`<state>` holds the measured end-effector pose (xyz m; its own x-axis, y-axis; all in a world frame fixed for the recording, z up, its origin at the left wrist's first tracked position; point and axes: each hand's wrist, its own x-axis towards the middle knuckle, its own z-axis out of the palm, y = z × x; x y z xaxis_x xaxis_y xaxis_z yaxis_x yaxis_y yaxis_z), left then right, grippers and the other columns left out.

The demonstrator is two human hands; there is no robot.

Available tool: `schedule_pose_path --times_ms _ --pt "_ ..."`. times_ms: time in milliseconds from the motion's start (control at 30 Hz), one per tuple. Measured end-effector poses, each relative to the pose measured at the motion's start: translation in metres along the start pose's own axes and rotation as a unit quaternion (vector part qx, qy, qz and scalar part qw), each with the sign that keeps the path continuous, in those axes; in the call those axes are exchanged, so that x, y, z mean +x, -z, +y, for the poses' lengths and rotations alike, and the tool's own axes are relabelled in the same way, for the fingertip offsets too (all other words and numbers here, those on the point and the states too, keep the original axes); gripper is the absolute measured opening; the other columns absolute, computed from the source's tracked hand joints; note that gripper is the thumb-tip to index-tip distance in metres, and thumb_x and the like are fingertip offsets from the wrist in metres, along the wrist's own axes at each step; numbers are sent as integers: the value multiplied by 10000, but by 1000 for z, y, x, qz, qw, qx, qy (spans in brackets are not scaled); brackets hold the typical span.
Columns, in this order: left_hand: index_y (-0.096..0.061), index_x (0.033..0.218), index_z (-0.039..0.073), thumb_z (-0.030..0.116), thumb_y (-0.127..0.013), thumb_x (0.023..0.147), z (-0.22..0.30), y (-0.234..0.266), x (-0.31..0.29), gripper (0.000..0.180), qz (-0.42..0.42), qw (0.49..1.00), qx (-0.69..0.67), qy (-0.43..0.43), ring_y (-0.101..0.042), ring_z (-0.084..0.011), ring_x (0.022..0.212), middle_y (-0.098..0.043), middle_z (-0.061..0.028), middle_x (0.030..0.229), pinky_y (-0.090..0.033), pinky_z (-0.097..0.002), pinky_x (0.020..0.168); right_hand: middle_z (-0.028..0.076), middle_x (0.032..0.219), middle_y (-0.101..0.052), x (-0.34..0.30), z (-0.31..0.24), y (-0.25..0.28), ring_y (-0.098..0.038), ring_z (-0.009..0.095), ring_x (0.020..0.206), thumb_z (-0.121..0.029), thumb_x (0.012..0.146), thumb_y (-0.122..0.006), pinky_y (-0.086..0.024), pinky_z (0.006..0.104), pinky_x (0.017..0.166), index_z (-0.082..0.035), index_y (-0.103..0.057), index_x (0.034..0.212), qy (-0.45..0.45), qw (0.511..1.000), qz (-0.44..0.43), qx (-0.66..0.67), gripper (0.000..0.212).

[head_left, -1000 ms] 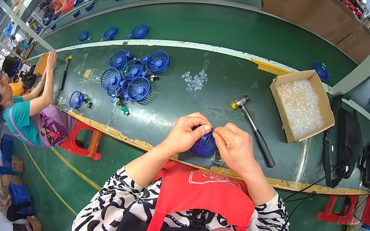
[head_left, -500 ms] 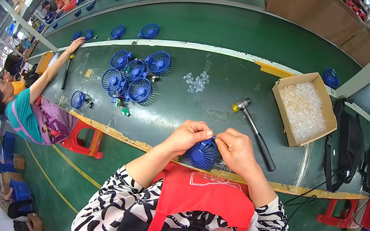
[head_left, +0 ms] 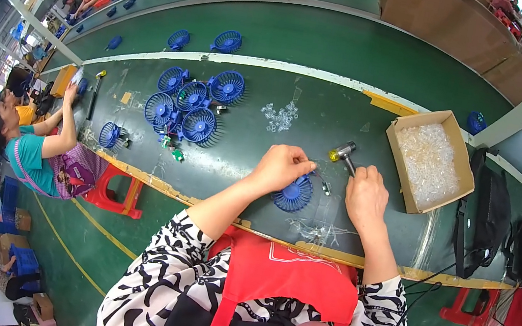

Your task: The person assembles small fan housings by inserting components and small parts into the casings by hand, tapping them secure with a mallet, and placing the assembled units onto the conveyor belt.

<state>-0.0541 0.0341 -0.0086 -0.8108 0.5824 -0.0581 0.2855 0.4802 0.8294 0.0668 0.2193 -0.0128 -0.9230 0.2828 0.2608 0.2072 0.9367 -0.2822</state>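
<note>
A round blue fan housing [head_left: 292, 194] with slats lies on the bench in front of me. My left hand [head_left: 282, 168] is closed at its upper edge, thumb and fingers pinched together; any small part between them is hidden. Beside the housing sits a small part on a wire [head_left: 326, 186]. My right hand [head_left: 367, 193] is wrapped around the handle of a hammer [head_left: 343, 152] with a yellow-and-dark head, its head pointing up and left. Further off lies a small pile of clear plastic pieces [head_left: 279, 117].
Several blue fan housings [head_left: 198, 126] cluster to the left, near a small green part [head_left: 177, 155]. An open cardboard box [head_left: 411, 195] of clear pieces stands at right, beside a black bag [head_left: 493, 213]. A co-worker [head_left: 37, 155] sits at left. More housings rest on the green conveyor [head_left: 307, 41].
My right hand has left the housing and taken hold of the hammer. My left hand and the housing have shifted away from the bench edge. The co-worker's arm has drawn back.
</note>
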Motion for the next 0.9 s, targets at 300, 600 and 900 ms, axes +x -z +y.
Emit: schedule_pose_path --times_ms 300,600,900 --pt "-414 1330 -25 388 -833 626 -9 -11 -66 917 116 960 191 -167 -422 -389 1220 -458 -219 1315 -325 -475 1025 242 809 -617 -3 -15 31 -612 450 727 -71 873 -615 -483 502 613 2 -486 1001 -43 976 -24 213 196" --pt "-270 1389 -95 320 -884 593 -14 -19 -56 1087 154 965 147 -152 -469 -375 1155 -527 -209 1220 -304 -474 1022 159 780 -609 -17 -37 8 -620 358 656 -60 827 -669 -501 426 557 -12 -586 1075 103 985 6 141 266" --pt "-237 1398 -103 322 -888 596 -19 -23 -65 1117 169 963 146 -148 -459 -383 1173 -511 -219 1241 -299 -482 1031 196 968 -661 -8 -54 51 -618 303 659 73 750 -688 -509 346 579 63 -618 1061 209 914 264 225 319"
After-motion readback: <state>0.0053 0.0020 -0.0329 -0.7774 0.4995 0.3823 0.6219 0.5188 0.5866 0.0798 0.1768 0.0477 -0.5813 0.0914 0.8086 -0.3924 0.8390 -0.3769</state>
